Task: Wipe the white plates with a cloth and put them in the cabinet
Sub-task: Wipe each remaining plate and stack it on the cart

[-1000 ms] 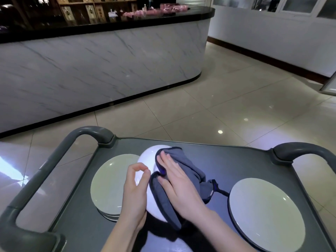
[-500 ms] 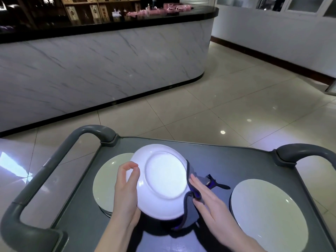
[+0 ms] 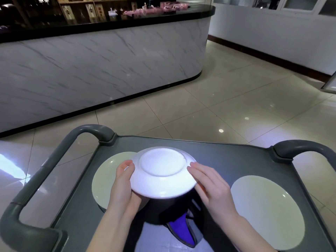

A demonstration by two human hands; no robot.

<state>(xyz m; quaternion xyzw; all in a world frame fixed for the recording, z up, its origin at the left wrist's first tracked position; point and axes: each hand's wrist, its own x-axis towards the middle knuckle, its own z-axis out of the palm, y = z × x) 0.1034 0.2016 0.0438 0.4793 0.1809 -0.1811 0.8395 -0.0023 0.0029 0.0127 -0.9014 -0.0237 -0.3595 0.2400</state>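
The left handle (image 3: pixel 54 160) of a grey cart curves up from the near left corner to the far left corner of its worktop (image 3: pixel 227 157), a shallow tray with a raised lip. Inside that tray, on the left, a pale left plate (image 3: pixel 103 182) lies flat and face up, its right part hidden behind the left hand (image 3: pixel 123 180). That hand grips the left rim of the held plate (image 3: pixel 163 173), with the thumb and forefinger curled round the edge. This white plate is off the worktop, over the middle of the tray and partly above the left plate, turned bottom up so that its round foot ring faces the camera. Below it, toward the near edge, a dark cloth (image 3: pixel 183 228) with a blue-purple inner side hangs down. The right hand (image 3: pixel 212 188) lays nearly straight fingers against the right rim of the held plate. Its thumb is hidden, so I cannot tell if it also holds the cloth. Further right another pale right plate (image 3: pixel 267 211) lies flat in the tray, well apart from the hands. The right handle (image 3: pixel 305 148) arches at the far right corner.
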